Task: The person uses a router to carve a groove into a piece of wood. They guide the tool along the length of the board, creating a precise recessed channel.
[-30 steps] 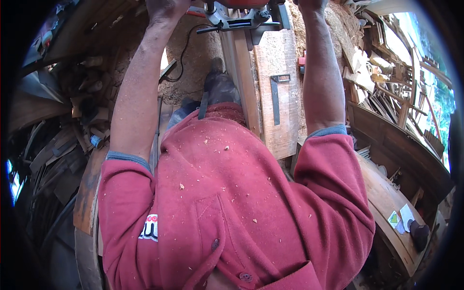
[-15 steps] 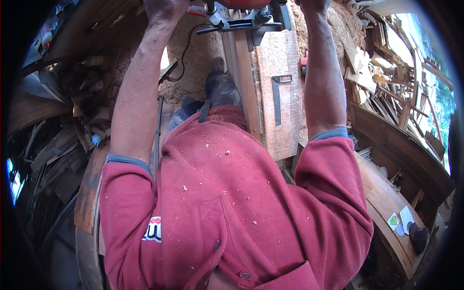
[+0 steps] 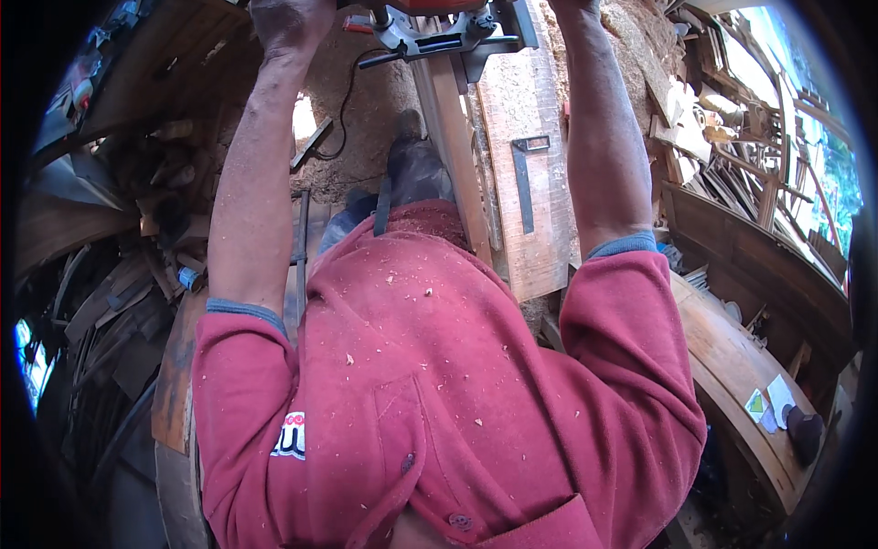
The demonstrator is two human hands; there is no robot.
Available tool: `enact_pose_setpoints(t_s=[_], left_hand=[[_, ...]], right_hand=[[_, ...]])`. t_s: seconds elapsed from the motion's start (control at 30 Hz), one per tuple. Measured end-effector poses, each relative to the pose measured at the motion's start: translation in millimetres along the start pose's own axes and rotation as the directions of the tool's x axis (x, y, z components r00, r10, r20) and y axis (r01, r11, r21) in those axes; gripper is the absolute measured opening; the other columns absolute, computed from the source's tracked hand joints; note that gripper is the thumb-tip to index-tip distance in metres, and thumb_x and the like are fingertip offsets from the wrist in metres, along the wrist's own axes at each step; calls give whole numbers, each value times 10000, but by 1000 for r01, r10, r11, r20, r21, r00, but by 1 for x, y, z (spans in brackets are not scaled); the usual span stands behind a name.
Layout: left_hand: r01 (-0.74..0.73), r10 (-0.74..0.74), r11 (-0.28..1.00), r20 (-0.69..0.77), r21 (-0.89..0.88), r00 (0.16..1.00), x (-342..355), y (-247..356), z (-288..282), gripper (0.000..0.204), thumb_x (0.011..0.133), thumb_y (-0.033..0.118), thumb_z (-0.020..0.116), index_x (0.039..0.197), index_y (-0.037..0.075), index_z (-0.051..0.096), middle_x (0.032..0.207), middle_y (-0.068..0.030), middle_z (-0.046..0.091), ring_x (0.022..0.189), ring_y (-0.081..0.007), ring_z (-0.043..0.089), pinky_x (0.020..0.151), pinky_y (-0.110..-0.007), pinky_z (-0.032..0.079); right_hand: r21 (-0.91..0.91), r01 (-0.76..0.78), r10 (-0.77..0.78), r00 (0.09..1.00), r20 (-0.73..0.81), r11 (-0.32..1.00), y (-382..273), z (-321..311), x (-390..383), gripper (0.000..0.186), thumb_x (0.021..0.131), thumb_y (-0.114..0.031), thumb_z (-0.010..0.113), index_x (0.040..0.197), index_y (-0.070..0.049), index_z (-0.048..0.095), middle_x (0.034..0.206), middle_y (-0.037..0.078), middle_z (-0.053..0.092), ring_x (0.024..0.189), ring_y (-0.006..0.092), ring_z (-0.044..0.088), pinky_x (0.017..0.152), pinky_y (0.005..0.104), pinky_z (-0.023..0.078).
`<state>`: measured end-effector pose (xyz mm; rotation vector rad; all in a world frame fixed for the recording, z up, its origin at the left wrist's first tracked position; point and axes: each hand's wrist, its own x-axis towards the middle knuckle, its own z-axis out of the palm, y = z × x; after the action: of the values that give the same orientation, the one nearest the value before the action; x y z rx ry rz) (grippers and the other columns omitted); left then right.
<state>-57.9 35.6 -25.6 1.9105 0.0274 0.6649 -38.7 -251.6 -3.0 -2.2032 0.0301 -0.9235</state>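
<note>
At the top edge is a router (image 3: pixel 448 37) with a red body, a grey metal base and dark guide rods, cut off by the picture's edge. It sits over a long wooden beam (image 3: pixel 460 151). My left hand (image 3: pixel 293 23) is closed at the router's left side, its fingertips out of sight. On the other side, only the wrist end of my right hand (image 3: pixel 576 5) shows near the router; its fingers lie beyond the edge. A try square (image 3: pixel 523 188) rests on a pale, dusty board (image 3: pixel 549 233) right of the beam.
Sawdust covers the ground, where a dark cord (image 3: pixel 345 110) curls left of the beam. Scrap wood (image 3: pixel 101 293) is heaped at left, with more offcuts (image 3: pixel 732 174) at right. A curved wooden panel (image 3: pixel 732 366) stands at lower right. My shoe (image 3: pixel 409 123) is beside the beam.
Both hands and the router have shifted slightly left and up together. The try square stays on its board.
</note>
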Motion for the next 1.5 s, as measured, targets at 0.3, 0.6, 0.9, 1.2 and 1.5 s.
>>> enact_pose_setpoints(t_s=[0.3, 0.6, 0.9, 1.2, 1.5], left_hand=[[98, -96, 994, 38, -46, 995, -7, 8, 1, 151, 842, 78, 650, 836, 57, 501, 655, -10, 495, 581, -122, 490, 552, -332, 448], [55, -55, 998, 19, -15, 998, -9, 6, 5, 145, 840, 55, 641, 825, 60, 497, 647, 9, 463, 574, -100, 462, 525, -318, 430], [12, -9, 997, 32, -76, 999, -4, -8, 2, 158, 842, 20, 637, 834, 69, 487, 666, 25, 465, 580, -80, 450, 519, -290, 422], [-22, 22, 1000, -1, -20, 1000, -19, -17, 8, 168, 837, 45, 660, 824, 77, 496, 670, 33, 449, 596, -78, 437, 536, -288, 408], [-52, 52, 999, 54, -5, 997, -6, -33, 5, 158, 835, 106, 696, 869, 45, 553, 697, 14, 532, 625, -90, 509, 590, -280, 451]], right_hand=[[-328, 380, -390, 920, 37, 865, 30, 7, 2, 288, 892, -171, 605, 1055, 58, 670, 1110, 226, 663, 1083, 362, 607, 970, 404, 468], [-423, 506, -520, 849, 91, 752, 34, 6, -6, 159, 858, -76, 623, 972, 2, 700, 1041, 233, 688, 939, 349, 675, 859, 421, 533], [-434, 521, -540, 837, 90, 735, 28, 14, -2, 160, 868, -80, 622, 981, 4, 697, 1014, 227, 692, 877, 355, 682, 801, 417, 543], [-447, 551, -571, 815, 105, 705, 46, 16, -15, 143, 809, -87, 632, 905, -16, 710, 967, 204, 700, 750, 323, 677, 696, 418, 547], [-244, 378, -384, 923, 26, 893, 34, 17, -13, 188, 874, -119, 575, 965, -1, 690, 992, 225, 688, 794, 352, 669, 755, 397, 533]])
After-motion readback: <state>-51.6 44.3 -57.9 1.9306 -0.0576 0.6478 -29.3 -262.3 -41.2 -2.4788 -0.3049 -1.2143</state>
